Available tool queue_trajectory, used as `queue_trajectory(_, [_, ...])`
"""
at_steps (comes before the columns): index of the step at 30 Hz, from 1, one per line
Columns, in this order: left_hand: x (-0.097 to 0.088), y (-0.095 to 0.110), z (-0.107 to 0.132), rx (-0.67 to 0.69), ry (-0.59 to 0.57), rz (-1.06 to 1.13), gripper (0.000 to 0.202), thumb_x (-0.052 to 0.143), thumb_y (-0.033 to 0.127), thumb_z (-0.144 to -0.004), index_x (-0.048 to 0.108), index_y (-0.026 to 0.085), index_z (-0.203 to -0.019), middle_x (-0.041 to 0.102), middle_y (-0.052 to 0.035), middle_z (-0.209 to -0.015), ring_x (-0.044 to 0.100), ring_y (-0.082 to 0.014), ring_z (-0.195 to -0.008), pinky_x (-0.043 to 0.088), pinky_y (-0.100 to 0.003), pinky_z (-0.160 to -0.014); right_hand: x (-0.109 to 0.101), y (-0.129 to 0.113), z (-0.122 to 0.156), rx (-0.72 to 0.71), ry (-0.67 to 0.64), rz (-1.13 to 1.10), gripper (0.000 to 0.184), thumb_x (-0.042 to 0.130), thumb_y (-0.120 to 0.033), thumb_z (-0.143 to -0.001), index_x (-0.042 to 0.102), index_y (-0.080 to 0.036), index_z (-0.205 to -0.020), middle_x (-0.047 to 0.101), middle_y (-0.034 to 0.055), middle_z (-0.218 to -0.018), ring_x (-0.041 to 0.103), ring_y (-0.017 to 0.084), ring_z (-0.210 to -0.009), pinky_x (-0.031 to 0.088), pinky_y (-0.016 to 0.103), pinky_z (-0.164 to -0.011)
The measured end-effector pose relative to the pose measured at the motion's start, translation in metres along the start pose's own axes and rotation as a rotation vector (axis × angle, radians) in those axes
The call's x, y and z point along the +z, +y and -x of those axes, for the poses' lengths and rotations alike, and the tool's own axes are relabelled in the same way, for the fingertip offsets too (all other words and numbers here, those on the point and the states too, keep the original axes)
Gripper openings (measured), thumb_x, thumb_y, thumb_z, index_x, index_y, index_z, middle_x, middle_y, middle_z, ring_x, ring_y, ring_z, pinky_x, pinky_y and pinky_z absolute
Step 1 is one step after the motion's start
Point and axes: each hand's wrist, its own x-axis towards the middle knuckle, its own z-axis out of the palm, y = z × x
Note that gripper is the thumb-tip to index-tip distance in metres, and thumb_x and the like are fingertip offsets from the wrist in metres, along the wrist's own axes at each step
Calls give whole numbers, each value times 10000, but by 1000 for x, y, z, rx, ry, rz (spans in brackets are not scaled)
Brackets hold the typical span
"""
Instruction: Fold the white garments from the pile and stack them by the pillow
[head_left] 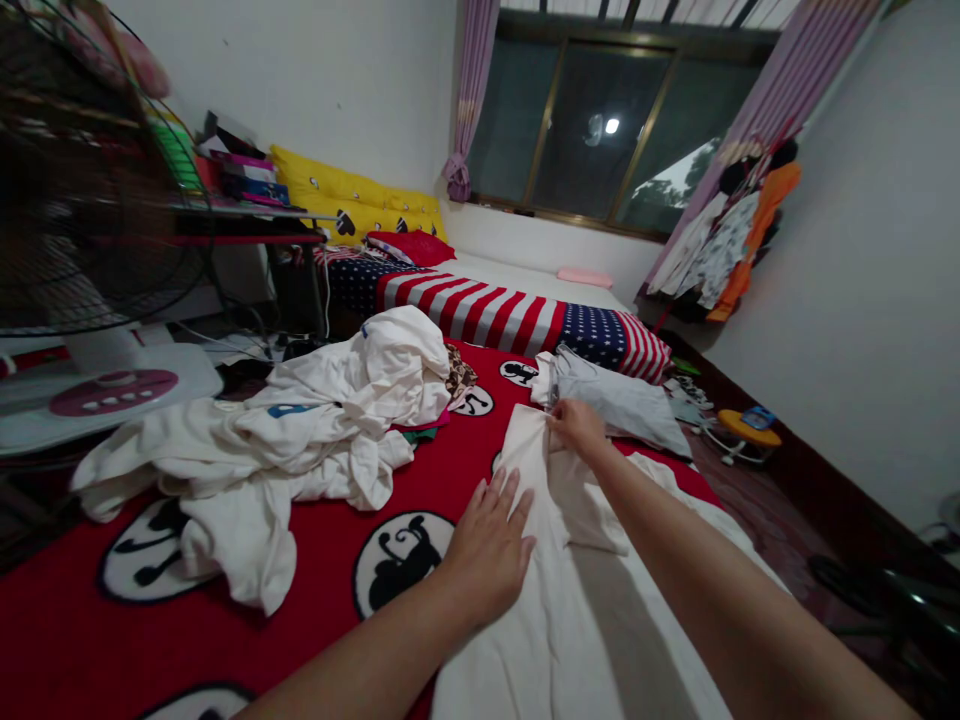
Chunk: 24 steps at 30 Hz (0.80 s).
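A white garment [555, 610], partly folded, lies spread on the red patterned blanket [322, 560] in front of me; its near end runs out of view. My left hand [491, 545] rests flat on its left edge, fingers stretched out. At the garment's far end my right hand [576, 428] pinches a bit of the cloth between thumb and fingers. Just beyond that hand lies a folded light grey garment [619, 395]. To the left, a crumpled heap of white clothes [322, 410] sits on the blanket.
An electric fan [97, 200] stands at the left, beside a cluttered desk [255, 210]. Behind is a bed with a stars-and-stripes cover [480, 310]. Clothes [739, 235] hang at the right wall, above a small yellow-topped stool [748, 428].
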Motion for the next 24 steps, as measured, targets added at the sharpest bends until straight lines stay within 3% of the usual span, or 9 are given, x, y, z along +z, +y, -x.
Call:
queue_trajectory(3, [1, -2, 0, 7, 0, 4, 552, 364, 418, -956, 359, 215, -1469, 197, -111, -1580, 113, -280, -1465, 169, -491, -1178, 9, 11, 8, 42, 18, 8, 255, 524, -325, -853, 705, -183, -963, 702, 125, -1022, 636, 268, -981, 426, 302, -743])
queue_trajectory(7, [0, -1, -1, 6, -10, -2, 536, 362, 416, -960, 371, 229, -1462, 208, -113, -1576, 119, -280, -1464, 169, -492, -1177, 7, 42, 20, 128, 34, -4, 399, 405, -431, -911, 695, -169, -992, 700, 140, -1009, 636, 276, -972, 416, 309, -698])
queue_trajectory(10, [0, 0, -1, 11, -1, -30, 530, 359, 414, -963, 380, 223, -1457, 216, -116, -1575, 132, -283, -1462, 178, -498, -1174, 1, 67, 28, 155, -26, -22, 485, 428, -528, -879, 707, -135, -821, 702, 153, -860, 649, 276, -842, 391, 298, -620])
queue_trajectory(12, [0, 0, -1, 10, 5, -54, 524, 355, 412, -966, 388, 219, -1452, 232, -118, -1571, 148, -282, -1460, 187, -498, -1171, -1, 77, 36, 118, -93, -65, 447, 517, -541, -822, 692, -142, -724, 689, 112, -743, 638, 230, -720, 366, 272, -565])
queue_trajectory(15, [2, 0, -1, 11, 17, -80, 520, 348, 415, -970, 391, 220, -1450, 244, -114, -1568, 170, -280, -1455, 205, -495, -1166, 2, 80, 50, 33, -147, -151, 281, 622, -434, -749, 671, -164, -688, 658, 36, -639, 593, 164, -610, 340, 240, -520])
queue_trajectory(18, [4, -1, -1, 19, 36, -94, 520, 342, 421, -972, 390, 223, -1450, 261, -111, -1564, 187, -280, -1451, 216, -489, -1163, 3, 77, 65, -28, -96, -208, 161, 628, -332, -714, 630, -173, -697, 665, 18, -700, 588, 149, -661, 351, 226, -553])
queue_trajectory(24, [6, -2, 0, 23, 44, -89, 519, 354, 421, -968, 404, 213, -1442, 278, -120, -1556, 185, -281, -1451, 210, -481, -1165, -2, 102, 95, -44, 153, -221, 179, 547, -374, -741, 533, -201, -697, 627, 13, -674, 575, 162, -645, 365, 251, -590])
